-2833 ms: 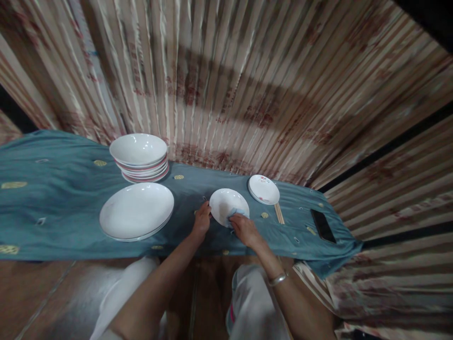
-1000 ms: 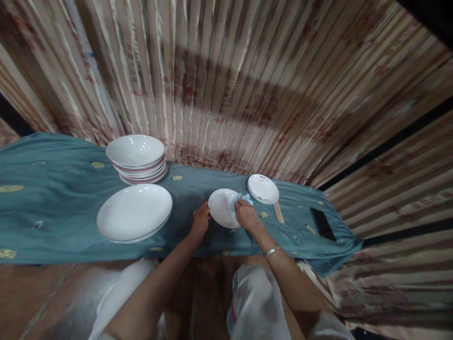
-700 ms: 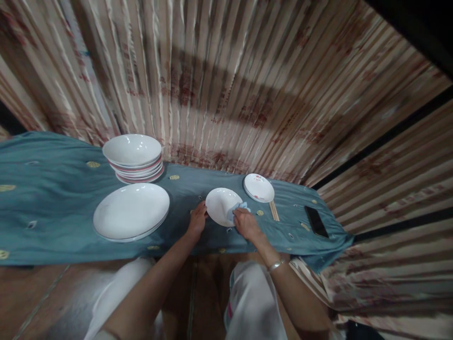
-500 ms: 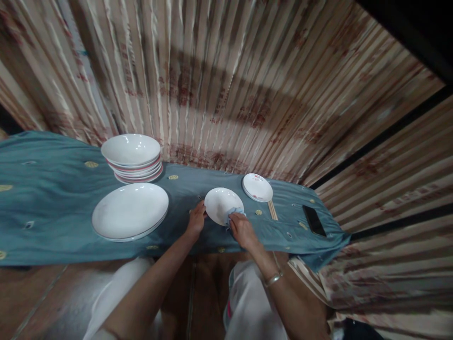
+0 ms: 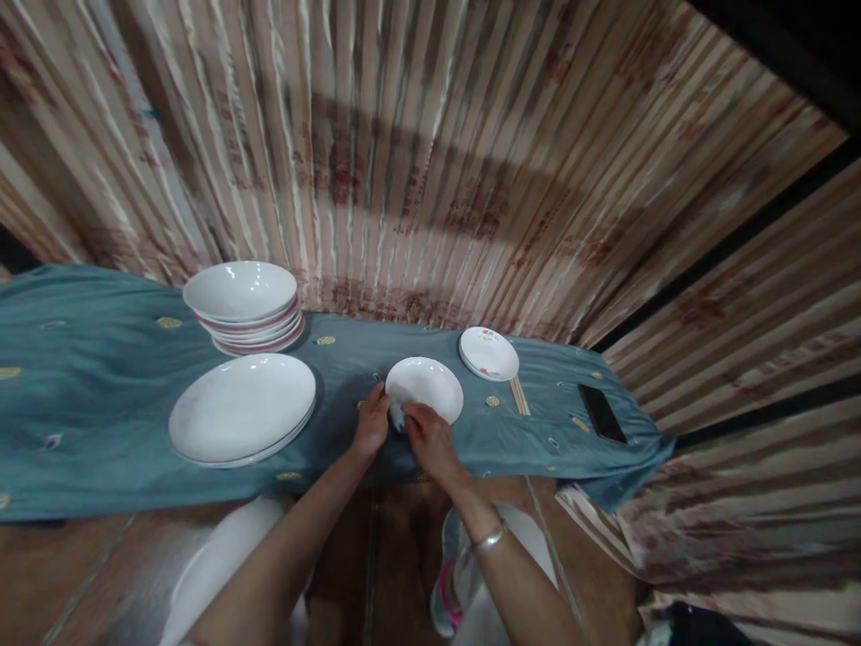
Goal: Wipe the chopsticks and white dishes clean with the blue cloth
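A small white dish (image 5: 428, 388) lies on a teal cloth (image 5: 81, 395) spread on the floor in front of me. My left hand (image 5: 372, 423) rests closed against the dish's left rim. My right hand (image 5: 428, 437) is closed on a pale blue rag (image 5: 397, 416), pressed to the dish's near left edge beside my left hand. Both wrists come up from below; a metal bangle sits on the right one.
To the left lie large white plates (image 5: 242, 408) and, behind them, a stack of bowls (image 5: 243, 305). A small patterned saucer (image 5: 489, 352), chopsticks (image 5: 518, 396) and a dark phone (image 5: 601, 413) lie to the right. A striped curtain hangs behind the cloth.
My right hand with the rag has swept from the dish's far right rim round to its near left edge. The left hand has stayed on the rim.
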`<action>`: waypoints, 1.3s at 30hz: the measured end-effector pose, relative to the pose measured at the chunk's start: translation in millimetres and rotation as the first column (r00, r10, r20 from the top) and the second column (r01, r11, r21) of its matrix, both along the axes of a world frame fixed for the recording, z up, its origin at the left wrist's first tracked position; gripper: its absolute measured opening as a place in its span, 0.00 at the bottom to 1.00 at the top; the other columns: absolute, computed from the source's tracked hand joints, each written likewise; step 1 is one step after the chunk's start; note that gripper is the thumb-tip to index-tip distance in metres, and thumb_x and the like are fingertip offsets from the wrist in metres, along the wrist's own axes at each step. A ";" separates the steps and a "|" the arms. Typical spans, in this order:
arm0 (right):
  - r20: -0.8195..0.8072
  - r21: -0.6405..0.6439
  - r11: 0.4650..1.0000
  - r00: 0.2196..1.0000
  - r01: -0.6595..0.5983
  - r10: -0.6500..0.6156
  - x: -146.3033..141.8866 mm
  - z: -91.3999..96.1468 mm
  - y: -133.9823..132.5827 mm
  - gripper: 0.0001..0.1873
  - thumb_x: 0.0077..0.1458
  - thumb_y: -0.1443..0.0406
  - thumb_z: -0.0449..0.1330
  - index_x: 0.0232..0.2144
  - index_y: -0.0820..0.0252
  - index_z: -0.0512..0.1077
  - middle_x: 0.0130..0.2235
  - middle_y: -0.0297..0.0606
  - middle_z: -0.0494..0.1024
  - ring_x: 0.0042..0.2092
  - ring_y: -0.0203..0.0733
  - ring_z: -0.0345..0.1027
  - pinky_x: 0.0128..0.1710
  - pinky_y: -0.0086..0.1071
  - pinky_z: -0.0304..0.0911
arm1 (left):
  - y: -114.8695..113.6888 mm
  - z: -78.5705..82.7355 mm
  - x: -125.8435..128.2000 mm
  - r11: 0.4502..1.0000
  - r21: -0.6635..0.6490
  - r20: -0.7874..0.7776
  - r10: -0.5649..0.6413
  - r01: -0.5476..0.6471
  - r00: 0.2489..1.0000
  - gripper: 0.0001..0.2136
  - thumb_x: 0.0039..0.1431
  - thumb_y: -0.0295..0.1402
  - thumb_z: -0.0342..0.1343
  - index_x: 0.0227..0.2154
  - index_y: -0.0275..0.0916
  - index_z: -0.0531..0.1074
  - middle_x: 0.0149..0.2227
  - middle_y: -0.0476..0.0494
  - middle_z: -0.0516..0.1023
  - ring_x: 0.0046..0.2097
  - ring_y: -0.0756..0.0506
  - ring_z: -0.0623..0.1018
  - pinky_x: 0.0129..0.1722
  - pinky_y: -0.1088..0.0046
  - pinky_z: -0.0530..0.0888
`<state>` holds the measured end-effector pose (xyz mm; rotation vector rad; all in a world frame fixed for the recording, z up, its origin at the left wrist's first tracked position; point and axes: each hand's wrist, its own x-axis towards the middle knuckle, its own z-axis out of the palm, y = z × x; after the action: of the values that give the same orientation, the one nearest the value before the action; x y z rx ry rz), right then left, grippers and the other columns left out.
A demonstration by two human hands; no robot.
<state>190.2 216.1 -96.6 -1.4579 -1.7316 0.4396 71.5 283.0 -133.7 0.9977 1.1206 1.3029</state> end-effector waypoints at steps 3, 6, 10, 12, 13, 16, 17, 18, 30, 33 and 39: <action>-0.282 -0.053 0.997 0.957 0.056 -0.069 13.2 0.7 7.4 0.13 0.51 0.66 0.54 0.36 0.58 0.78 0.37 0.38 0.80 0.40 0.42 0.72 0.44 0.36 0.67 | -1.3 -5.0 -2.7 0.992 0.128 -0.261 0.024 0.010 0.965 0.20 0.56 0.35 0.55 0.52 0.39 0.71 0.59 0.37 0.70 0.62 0.38 0.66 0.63 0.56 0.58; -0.564 -0.148 0.986 0.812 0.080 -0.151 33.8 3.4 9.9 0.08 0.47 0.62 0.58 0.27 0.58 0.76 0.27 0.32 0.77 0.30 0.37 0.68 0.33 0.30 0.65 | -8.0 -2.9 -6.2 0.937 0.334 -0.468 0.068 0.105 0.881 0.22 0.60 0.36 0.51 0.56 0.38 0.67 0.63 0.34 0.64 0.65 0.37 0.62 0.64 0.53 0.56; -0.859 -0.255 0.961 0.431 0.103 -0.275 59.1 10.3 8.4 0.08 0.40 0.61 0.64 0.25 0.58 0.74 0.24 0.30 0.75 0.25 0.34 0.65 0.26 0.26 0.61 | -25.4 8.8 -5.8 0.709 0.566 -0.680 0.113 0.421 0.724 0.19 0.61 0.37 0.53 0.54 0.40 0.70 0.62 0.35 0.65 0.66 0.37 0.58 0.64 0.50 0.56; -0.915 -0.278 0.955 0.275 0.102 -0.295 68.3 13.3 7.4 0.09 0.37 0.63 0.65 0.26 0.58 0.74 0.24 0.30 0.75 0.24 0.33 0.65 0.25 0.26 0.61 | -34.4 14.5 -1.6 0.634 0.550 -0.762 0.114 0.543 0.638 0.16 0.60 0.35 0.53 0.50 0.39 0.73 0.59 0.35 0.70 0.66 0.37 0.59 0.64 0.48 0.54; -0.928 -0.280 0.954 0.224 0.103 -0.297 72.0 14.3 7.0 0.08 0.37 0.64 0.66 0.25 0.58 0.73 0.23 0.29 0.75 0.23 0.33 0.64 0.25 0.26 0.62 | -38.1 16.7 1.3 0.622 0.512 -0.803 0.104 0.592 0.586 0.14 0.60 0.34 0.54 0.48 0.39 0.74 0.58 0.35 0.71 0.65 0.36 0.60 0.64 0.46 0.52; -0.949 -0.273 0.956 0.134 0.106 -0.285 79.9 15.4 5.7 0.08 0.35 0.65 0.67 0.21 0.58 0.71 0.21 0.27 0.72 0.22 0.32 0.64 0.24 0.25 0.62 | -43.5 21.0 11.4 0.612 0.381 -0.889 0.036 0.693 0.456 0.12 0.59 0.30 0.55 0.45 0.40 0.76 0.53 0.38 0.76 0.63 0.35 0.65 0.64 0.43 0.47; -0.954 -0.264 0.958 0.113 0.109 -0.276 82.1 15.4 5.3 0.08 0.35 0.66 0.67 0.20 0.58 0.70 0.20 0.27 0.72 0.22 0.32 0.64 0.24 0.25 0.62 | -43.6 21.9 14.7 0.613 0.347 -0.902 0.013 0.710 0.431 0.11 0.59 0.29 0.54 0.44 0.40 0.77 0.51 0.38 0.77 0.61 0.36 0.66 0.64 0.42 0.46; -0.959 -0.252 0.961 0.102 0.115 -0.264 84.5 15.5 4.9 0.08 0.36 0.67 0.67 0.20 0.58 0.70 0.20 0.27 0.72 0.23 0.31 0.64 0.24 0.25 0.62 | -43.0 22.7 17.6 0.618 0.322 -0.910 -0.007 0.718 0.414 0.11 0.60 0.28 0.53 0.43 0.41 0.77 0.50 0.39 0.78 0.60 0.36 0.68 0.64 0.42 0.45; -0.930 -0.240 0.876 0.160 0.419 -0.331 123.0 13.8 0.6 0.11 0.32 0.66 0.66 0.25 0.59 0.75 0.27 0.32 0.79 0.29 0.35 0.71 0.30 0.28 0.66 | -27.4 43.7 30.2 0.740 0.362 -0.768 -0.109 0.568 0.631 0.11 0.60 0.27 0.50 0.36 0.41 0.79 0.39 0.41 0.83 0.44 0.43 0.80 0.60 0.55 0.62; -0.911 -0.209 0.872 0.236 0.442 -0.338 114.0 16.1 0.4 0.12 0.34 0.63 0.67 0.27 0.60 0.77 0.29 0.34 0.81 0.32 0.39 0.73 0.35 0.32 0.68 | -21.3 58.7 26.2 0.821 0.402 -0.584 -0.112 0.406 0.804 0.08 0.57 0.31 0.54 0.30 0.42 0.80 0.35 0.44 0.83 0.40 0.42 0.80 0.55 0.59 0.67; -0.652 0.112 0.897 0.713 0.427 -0.258 68.2 47.5 -4.8 0.15 0.52 0.59 0.60 0.40 0.59 0.78 0.46 0.42 0.80 0.51 0.48 0.71 0.54 0.43 0.63 | -21.4 86.9 15.1 0.989 0.088 0.013 -0.123 0.122 0.992 0.13 0.42 0.43 0.65 0.27 0.39 0.80 0.25 0.47 0.80 0.29 0.46 0.76 0.33 0.70 0.71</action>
<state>258.5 211.3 -49.1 -1.2194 -0.9104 0.4142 86.5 261.6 -46.8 1.0993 0.9796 1.2682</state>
